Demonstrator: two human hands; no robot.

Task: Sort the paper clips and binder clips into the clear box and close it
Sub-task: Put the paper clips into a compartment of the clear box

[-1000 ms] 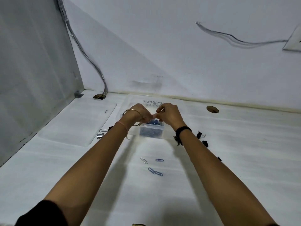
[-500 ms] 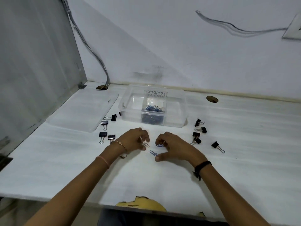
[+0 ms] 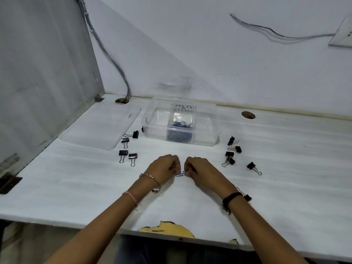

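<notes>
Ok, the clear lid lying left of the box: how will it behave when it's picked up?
The lid looks like thin clear plastic, so it is probably light and a little bendy. It lies flat on the table, so it would likely skid if pushed and need lifting by an edge.

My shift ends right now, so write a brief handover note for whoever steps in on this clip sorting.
Left hand and right hand: both curled, pinching the loose paper clips on the table.
Clear box: open, a blue paper clip pile in its middle compartment; lid lies to its left.
Done: many paper clips boxed.
Left: box these clips, then the binder clips on both sides of the box, close the lid.
</notes>
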